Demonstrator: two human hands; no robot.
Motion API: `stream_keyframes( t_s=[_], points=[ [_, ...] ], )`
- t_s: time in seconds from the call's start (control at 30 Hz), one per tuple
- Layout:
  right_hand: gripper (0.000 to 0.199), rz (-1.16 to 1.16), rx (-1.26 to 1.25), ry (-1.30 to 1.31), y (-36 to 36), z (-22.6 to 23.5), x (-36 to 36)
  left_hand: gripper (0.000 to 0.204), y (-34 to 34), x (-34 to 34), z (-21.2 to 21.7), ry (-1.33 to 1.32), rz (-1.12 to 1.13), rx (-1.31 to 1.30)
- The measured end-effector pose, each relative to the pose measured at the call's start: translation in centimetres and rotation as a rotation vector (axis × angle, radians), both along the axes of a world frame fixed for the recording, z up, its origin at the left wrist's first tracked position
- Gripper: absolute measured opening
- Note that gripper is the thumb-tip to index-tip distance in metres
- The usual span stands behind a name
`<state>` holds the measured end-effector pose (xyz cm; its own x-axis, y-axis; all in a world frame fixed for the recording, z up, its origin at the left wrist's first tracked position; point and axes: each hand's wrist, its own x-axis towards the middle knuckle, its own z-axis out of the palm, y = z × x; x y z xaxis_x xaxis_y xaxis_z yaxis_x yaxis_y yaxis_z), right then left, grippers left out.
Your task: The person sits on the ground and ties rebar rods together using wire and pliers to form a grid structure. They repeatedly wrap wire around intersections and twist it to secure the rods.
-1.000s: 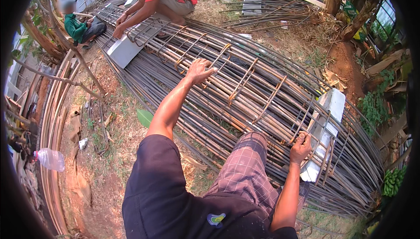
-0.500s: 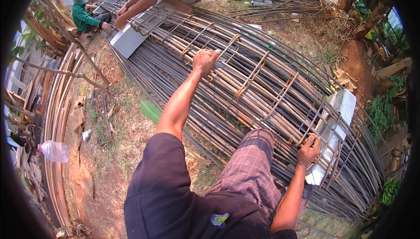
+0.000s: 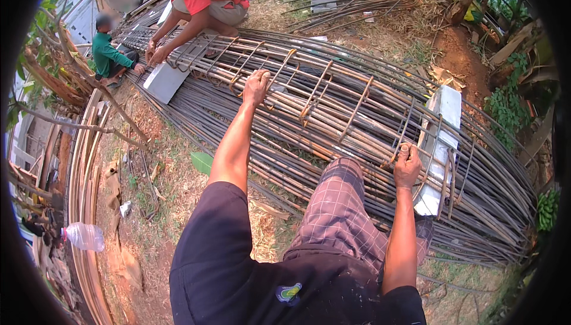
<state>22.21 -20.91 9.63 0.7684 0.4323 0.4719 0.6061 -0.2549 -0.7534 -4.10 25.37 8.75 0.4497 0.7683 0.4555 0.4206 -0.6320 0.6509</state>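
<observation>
Landmark: long rusty steel rebar cage (image 3: 321, 108), lying across the bundle of dark straight rebars (image 3: 238, 129).
Left hand (image 3: 257, 86): fingers closed over a top bar of the cage, far end.
Right hand (image 3: 407, 164): fist clamped on a stirrup, near end, beside the white block (image 3: 443, 111).
Technique: judged best to hold both grips firm and move the cage evenly.

My one view sits on the wearer's head, tilted steeply down and forward; fisheye, close over the lap; rebar cage (image 3: 333, 105) stretches ten to four o'clock.
</observation>
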Motion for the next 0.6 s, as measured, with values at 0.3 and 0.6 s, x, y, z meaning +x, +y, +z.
stream_keyframes(
  t_s=[0.3, 0.6],
  points=[
    [0.029, 0.033, 0.044, 0.035, -0.8, -0.1, 1.3, 0.029, -27.1, -12.3, -9.4, 0.082, 0.038, -0.698],
    [0.036, 0.039, 0.042, 0.066, -0.7, -0.8, 1.3, 0.038, -50.8, -28.3, -16.8, 0.307, -0.236, -1.116]
  ],
)
